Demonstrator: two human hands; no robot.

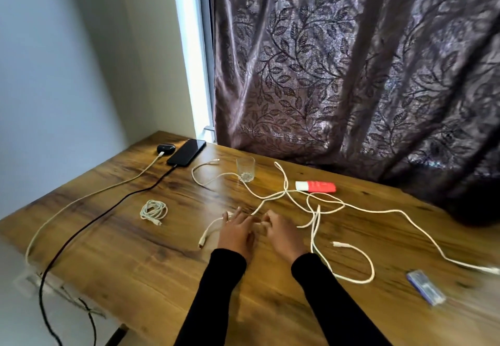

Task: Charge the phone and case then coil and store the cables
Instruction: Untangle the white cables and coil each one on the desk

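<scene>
A black phone [186, 152] lies at the table's far left corner with a black cable [108, 210] plugged into it. Beside it sits a black earbud case [165, 147] with a white cable [89, 195] plugged in. A coiled white cable [153, 211] rests left of my hands. Several loose white cables [313, 205] sprawl tangled across the middle and right. My left hand [236, 232] and my right hand [281, 234] are close together on the table, both holding a white cable [213, 226] whose plug end loops out to the left.
A drinking glass [245, 168] stands behind the cables. A red and white box [315, 186] lies near the curtain [351, 75]. A small blue packet [426, 287] sits at the right front. The wooden table [162, 278] ends at left, where both charging cables drop over the edge.
</scene>
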